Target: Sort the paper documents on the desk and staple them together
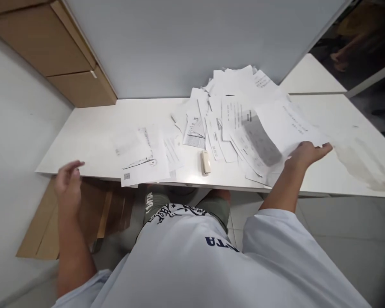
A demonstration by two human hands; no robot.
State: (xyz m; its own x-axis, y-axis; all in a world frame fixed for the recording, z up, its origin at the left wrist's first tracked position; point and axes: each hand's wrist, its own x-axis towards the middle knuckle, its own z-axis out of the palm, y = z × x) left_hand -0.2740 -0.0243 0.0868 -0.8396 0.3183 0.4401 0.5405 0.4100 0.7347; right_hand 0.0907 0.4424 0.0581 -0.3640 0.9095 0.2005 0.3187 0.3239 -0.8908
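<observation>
A loose heap of printed white papers (234,115) covers the middle and right of the white table (83,145). My right hand (308,156) is at the heap's right side, gripping the edge of a lifted printed sheet (285,124) that curves up over the pile. My left hand (69,182) hangs at the table's front edge, fingers apart, holding nothing. Nearest to it lie separate sheets, one with a QR code (144,158). A beige stapler (205,162) lies on the table just in front of the heap.
Flattened cardboard (80,218) leans below the table's front edge on the left. Wooden cabinet drawers (51,51) and a grey partition (179,47) stand behind the table. A second white table (311,77) adjoins at the far right. A pale stain (362,167) marks the tabletop.
</observation>
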